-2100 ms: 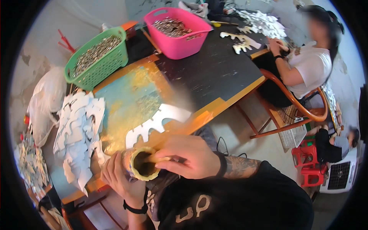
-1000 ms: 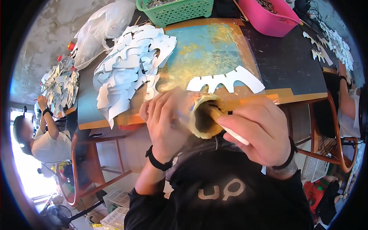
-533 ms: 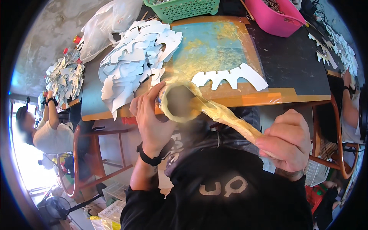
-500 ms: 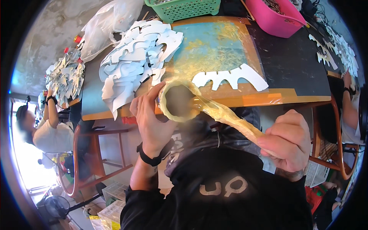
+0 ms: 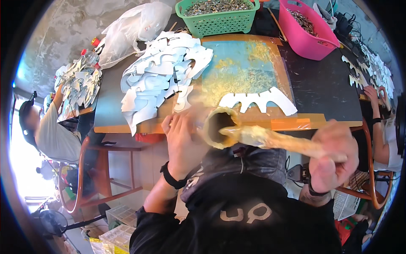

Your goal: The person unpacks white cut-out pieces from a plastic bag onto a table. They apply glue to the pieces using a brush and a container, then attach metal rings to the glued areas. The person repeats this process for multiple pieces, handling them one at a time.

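Observation:
My left hand (image 5: 182, 139) is wrapped round a round pot (image 5: 206, 130) whose rim is crusted with yellow glue. The pot is tipped so its dark mouth shows; my fingers around it are partly blurred. From the right, my right hand (image 5: 334, 156) grips the handle of a brush (image 5: 270, 139) caked in yellowish glue. The brush lies nearly level, with its tip at the right side of the pot's mouth. Just beyond, a white arched cut-out piece (image 5: 258, 100) lies on the glue-stained board (image 5: 237, 59).
A heap of white cut-out pieces (image 5: 165, 67) covers the table's left part. At the back are a green basket (image 5: 220, 25) and a pink basket (image 5: 306, 31), both holding small metallic bits, and a plastic bag (image 5: 135, 29). Other people sit left and right.
The pot has shifted rightward and tilted. My right hand has moved slightly right, and the brush is more level, its tip now over the pot's rim. The view has shifted slightly.

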`<action>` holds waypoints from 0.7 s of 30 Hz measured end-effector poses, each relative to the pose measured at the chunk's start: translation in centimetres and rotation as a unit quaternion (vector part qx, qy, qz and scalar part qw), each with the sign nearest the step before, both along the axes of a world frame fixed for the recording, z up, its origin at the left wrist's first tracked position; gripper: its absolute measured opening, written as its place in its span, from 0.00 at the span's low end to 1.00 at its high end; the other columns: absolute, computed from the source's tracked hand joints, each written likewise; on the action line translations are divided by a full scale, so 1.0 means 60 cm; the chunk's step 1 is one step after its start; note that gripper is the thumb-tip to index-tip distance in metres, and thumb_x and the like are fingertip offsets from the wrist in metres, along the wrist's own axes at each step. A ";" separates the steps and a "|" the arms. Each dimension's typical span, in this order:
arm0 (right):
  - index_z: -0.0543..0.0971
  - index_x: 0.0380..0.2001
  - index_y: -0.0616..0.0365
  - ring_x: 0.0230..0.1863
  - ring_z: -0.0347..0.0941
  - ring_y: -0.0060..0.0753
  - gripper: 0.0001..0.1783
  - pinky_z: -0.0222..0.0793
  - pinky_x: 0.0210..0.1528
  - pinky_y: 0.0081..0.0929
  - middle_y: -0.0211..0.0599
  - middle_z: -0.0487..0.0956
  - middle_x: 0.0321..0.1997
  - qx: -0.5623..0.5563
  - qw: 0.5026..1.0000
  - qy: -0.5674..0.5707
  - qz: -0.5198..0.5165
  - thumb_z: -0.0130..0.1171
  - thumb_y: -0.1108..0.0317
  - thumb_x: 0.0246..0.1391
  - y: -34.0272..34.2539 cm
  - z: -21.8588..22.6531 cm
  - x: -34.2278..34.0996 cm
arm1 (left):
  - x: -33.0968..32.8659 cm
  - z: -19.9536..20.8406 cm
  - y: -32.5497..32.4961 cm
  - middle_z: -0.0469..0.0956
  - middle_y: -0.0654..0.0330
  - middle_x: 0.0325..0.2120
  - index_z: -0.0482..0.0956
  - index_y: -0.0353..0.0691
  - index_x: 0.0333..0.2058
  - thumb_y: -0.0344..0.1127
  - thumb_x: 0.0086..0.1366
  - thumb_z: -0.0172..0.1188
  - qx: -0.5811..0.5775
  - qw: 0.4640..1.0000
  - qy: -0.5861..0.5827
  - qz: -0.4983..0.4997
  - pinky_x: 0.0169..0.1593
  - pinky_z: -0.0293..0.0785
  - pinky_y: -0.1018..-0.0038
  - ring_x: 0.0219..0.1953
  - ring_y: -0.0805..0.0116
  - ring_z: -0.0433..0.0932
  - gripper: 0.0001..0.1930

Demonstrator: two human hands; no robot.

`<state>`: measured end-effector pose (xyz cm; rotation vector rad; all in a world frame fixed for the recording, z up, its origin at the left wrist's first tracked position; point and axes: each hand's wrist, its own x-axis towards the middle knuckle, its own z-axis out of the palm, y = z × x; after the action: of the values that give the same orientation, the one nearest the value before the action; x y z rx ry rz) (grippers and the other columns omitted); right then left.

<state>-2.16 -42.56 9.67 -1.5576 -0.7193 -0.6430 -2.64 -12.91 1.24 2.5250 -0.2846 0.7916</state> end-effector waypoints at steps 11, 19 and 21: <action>0.76 0.33 0.63 0.22 0.65 0.13 0.16 0.57 0.24 0.14 0.33 0.76 0.27 0.059 0.984 0.152 -0.066 0.71 0.62 0.60 0.007 -0.028 0.034 | -0.010 -0.006 0.012 0.83 0.60 0.49 0.77 0.43 0.55 0.39 0.47 0.76 -0.036 0.999 0.003 0.008 0.56 0.62 0.64 0.44 0.61 0.80 0.33; 0.74 0.32 0.61 0.17 0.61 0.14 0.20 0.51 0.14 0.13 0.31 0.71 0.23 0.116 0.989 0.093 0.004 0.69 0.56 0.62 -0.006 0.021 0.069 | -0.010 0.001 0.012 0.83 0.61 0.44 0.79 0.43 0.53 0.37 0.46 0.78 -0.078 0.995 0.057 0.000 0.57 0.63 0.64 0.42 0.62 0.79 0.33; 0.75 0.34 0.63 0.15 0.61 0.16 0.20 0.52 0.13 0.14 0.33 0.73 0.24 0.100 0.991 0.079 0.048 0.68 0.56 0.62 0.007 0.046 0.072 | -0.006 0.001 0.004 0.84 0.58 0.47 0.81 0.42 0.51 0.37 0.46 0.80 -0.088 0.994 0.065 -0.011 0.59 0.64 0.65 0.46 0.59 0.81 0.32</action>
<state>2.19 -42.12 12.44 -1.3646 -0.5886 -0.4989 -2.99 -12.67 1.30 2.3902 -0.1899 0.6112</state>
